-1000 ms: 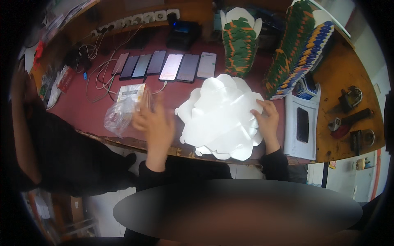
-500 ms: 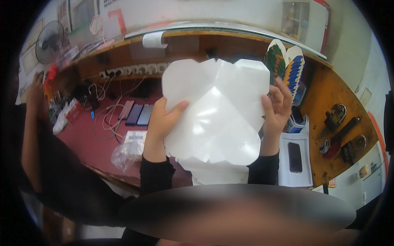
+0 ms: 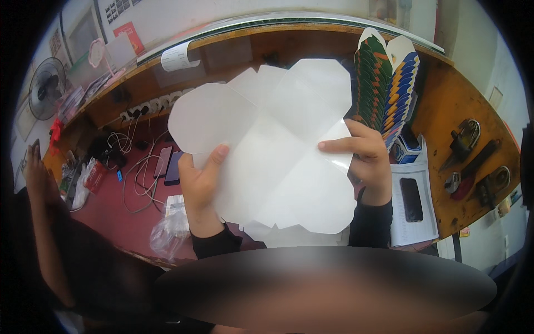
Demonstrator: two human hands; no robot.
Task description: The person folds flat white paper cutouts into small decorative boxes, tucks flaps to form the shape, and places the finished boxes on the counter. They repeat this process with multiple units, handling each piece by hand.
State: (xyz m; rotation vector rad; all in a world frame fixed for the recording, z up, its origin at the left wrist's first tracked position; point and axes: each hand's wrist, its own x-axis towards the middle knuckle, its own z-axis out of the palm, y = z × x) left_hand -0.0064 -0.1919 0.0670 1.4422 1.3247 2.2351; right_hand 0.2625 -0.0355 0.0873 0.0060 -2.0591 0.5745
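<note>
A white, glossy die-cut cardboard box blank (image 3: 272,161) with rounded flaps and fold lines is held up in front of me. My left hand (image 3: 201,192) is closed on its left edge, thumb on the near face and the other fingers mostly hidden behind. On the right edge, my right hand (image 3: 368,158) is closed, one finger stretched across the near face and pressing by a side flap. Below the blank's lower edge, more white card (image 3: 306,236) shows. Two nested stacks of printed box blanks, one green (image 3: 371,83) and one blue (image 3: 401,92), stand behind my right hand.
A dark phone (image 3: 411,199) lies on white papers at right, near a padlock (image 3: 492,189) and an adjustable wrench (image 3: 453,182). Cables (image 3: 146,186), phones (image 3: 161,162) and a plastic bag (image 3: 169,234) are on the red desktop. Another person's hand (image 3: 36,172) is at far left.
The blank has tilted and shifted left, with its upper left flap spreading outward. My right hand has gone from loosely touching the edge to gripping it. The view has turned slightly.
</note>
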